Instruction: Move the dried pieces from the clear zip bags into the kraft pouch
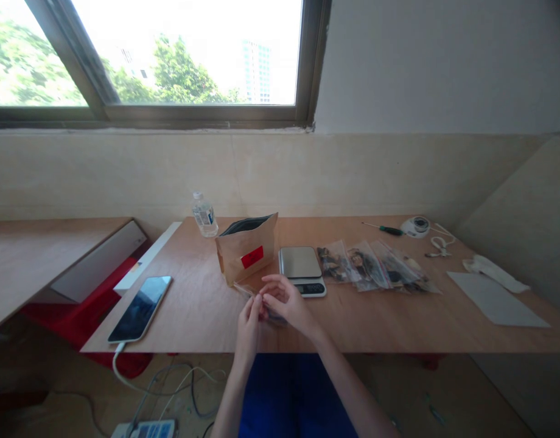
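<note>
Clearly two-handed work, close to the table's (375, 328) front edge, with both wrists over the wood. Left forearm rises almost straight up from below; left hand (248, 319) upright, thumb and forefinger drawn together at the tips. Right forearm slants in from the lower right; right hand (287, 302) arched, palm turned inward, knuckles high, upper fingers curving over toward the left hand. Fingertips of both meet at one spot.

Held there: a small clear bag (242, 288), pinched by both hands. One corner shows beyond the left fingertips, near the foot of the kraft pouch (243, 272); more of it, darker, lies beneath the right palm. Exact finger contact partly hidden.

Kraft pouch stands upright just beyond the hands, mouth open, red label (252, 257) facing the person. Kitchen scale (301, 263) to its right, pan bare, display toward the near edge, right hand close by its lower left corner. Further right, a row of filled zip bags (364, 266), overlapping. Phone (140, 310) well to the left, plugged in; water bottle (204, 215) behind, by the wall.
</note>
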The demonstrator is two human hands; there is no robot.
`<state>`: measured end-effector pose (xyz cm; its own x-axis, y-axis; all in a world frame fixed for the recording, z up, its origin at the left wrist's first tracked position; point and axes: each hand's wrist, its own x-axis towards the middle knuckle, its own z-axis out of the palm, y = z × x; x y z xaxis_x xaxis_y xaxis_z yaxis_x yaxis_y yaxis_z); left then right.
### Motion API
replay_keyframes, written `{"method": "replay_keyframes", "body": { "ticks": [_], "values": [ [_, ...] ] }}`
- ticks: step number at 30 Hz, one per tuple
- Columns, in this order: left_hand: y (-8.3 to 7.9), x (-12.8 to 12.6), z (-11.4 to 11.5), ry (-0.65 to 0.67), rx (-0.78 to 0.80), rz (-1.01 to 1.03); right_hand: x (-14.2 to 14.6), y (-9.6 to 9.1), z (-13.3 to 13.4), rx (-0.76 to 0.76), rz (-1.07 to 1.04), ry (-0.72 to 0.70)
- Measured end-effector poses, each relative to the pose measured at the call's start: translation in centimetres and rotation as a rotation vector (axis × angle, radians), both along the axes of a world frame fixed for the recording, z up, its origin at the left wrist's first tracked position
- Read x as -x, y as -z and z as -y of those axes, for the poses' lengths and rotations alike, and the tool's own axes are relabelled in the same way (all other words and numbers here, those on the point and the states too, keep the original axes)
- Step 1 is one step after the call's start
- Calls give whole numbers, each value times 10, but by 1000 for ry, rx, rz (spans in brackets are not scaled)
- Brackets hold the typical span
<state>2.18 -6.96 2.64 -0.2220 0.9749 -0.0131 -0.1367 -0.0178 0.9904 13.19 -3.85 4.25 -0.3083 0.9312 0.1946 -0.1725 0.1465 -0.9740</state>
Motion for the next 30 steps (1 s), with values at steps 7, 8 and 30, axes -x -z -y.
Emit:
{"method": "replay_keyframes", "body": {
  "ticks": [7,8,30],
  "values": [
    [11,8,-8,36,116,13,-4,19,-4,50,72,-51],
    [13,9,-9,56,122,-6,-5,20,-4,52,91,-49],
    [6,5,-5,142,76,-167,-14,3,-3,144,283,-4]
  ]
}}
